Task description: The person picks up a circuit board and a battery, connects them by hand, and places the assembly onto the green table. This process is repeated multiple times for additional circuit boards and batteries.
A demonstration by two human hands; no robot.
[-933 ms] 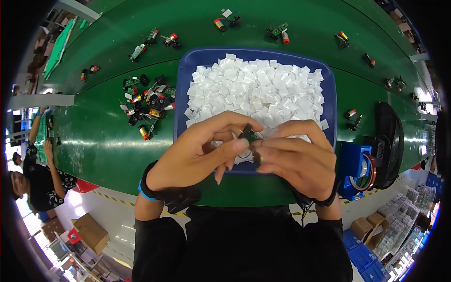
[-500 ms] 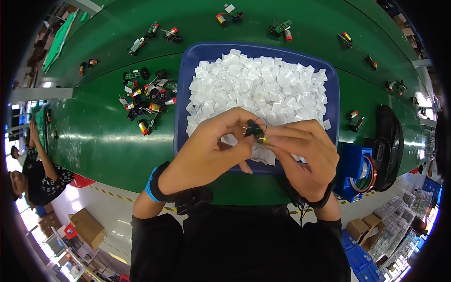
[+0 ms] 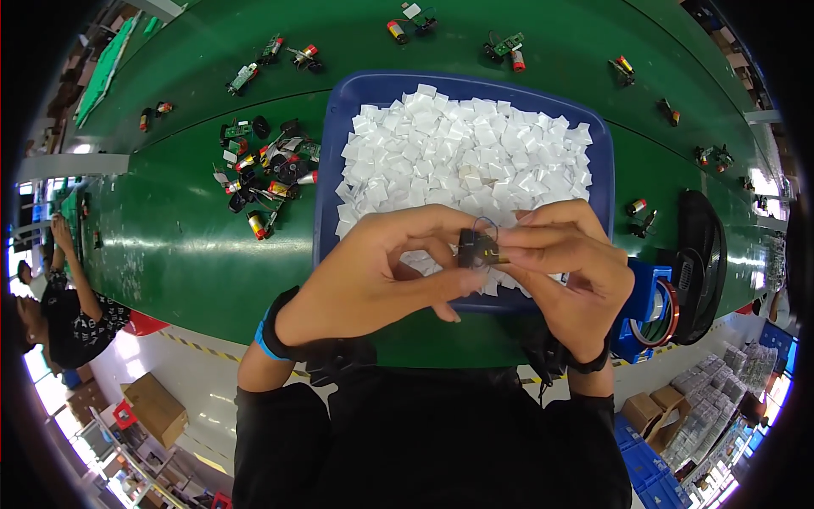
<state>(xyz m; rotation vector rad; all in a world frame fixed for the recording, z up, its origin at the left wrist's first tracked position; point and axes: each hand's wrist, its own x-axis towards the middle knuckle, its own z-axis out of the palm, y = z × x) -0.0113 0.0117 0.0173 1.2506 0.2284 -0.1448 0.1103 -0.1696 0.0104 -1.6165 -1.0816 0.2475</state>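
Between my two hands is a small black electronic part [image 3: 476,248] with thin looping wires and a yellow spot. My left hand [image 3: 373,267] pinches its left side between thumb and fingers. From the right, the fingertips of my right hand [image 3: 572,271] close on the other side, where a bit of yellow shows; whatever else they cover is hidden. Directly beneath both hands stands a blue tray [image 3: 466,82] heaped with small white square pieces [image 3: 458,153]. To its left lies a pile of circuit assemblies [image 3: 267,170] with green boards, red-and-yellow cylindrical cells and black parts.
More such assemblies, like one with a green board [image 3: 507,47], are scattered along the far side of the green table [image 3: 203,263]. At right are a blue tape dispenser [image 3: 649,310] and a black mesh-like case [image 3: 699,263]. Another person [image 3: 72,297] is at far left.
Both hands have shifted slightly to the right with the black part. It has turned, so a broader dark face with the yellow spot now shows.
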